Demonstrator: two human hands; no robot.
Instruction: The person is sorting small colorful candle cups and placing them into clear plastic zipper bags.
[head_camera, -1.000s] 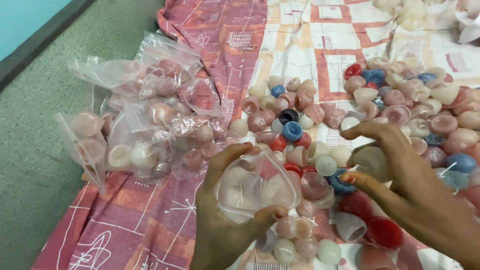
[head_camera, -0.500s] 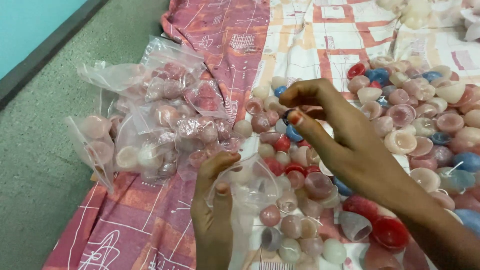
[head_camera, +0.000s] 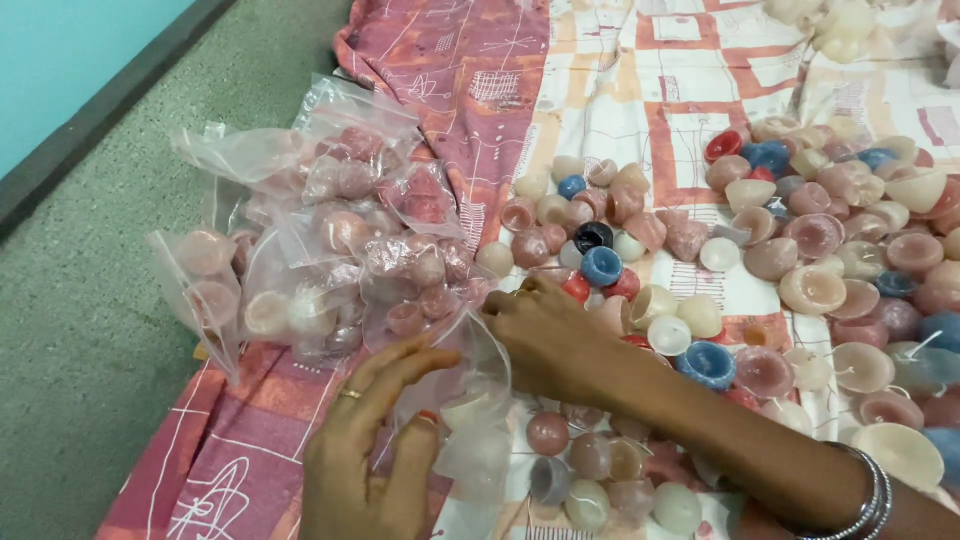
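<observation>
The step in hand appears to be bagging: the left hand (head_camera: 365, 455) and the right hand (head_camera: 550, 335) each pinch an edge of one clear plastic bag (head_camera: 470, 400), holding its mouth apart just right of the heap of filled bags (head_camera: 320, 250) on the patterned cloth (head_camera: 470, 110). The bag lies at the near edge of the loose small candles (head_camera: 760, 250), which spread further right of the heap. The next move likely calls for freeing one hand while the other keeps the mouth open.
</observation>
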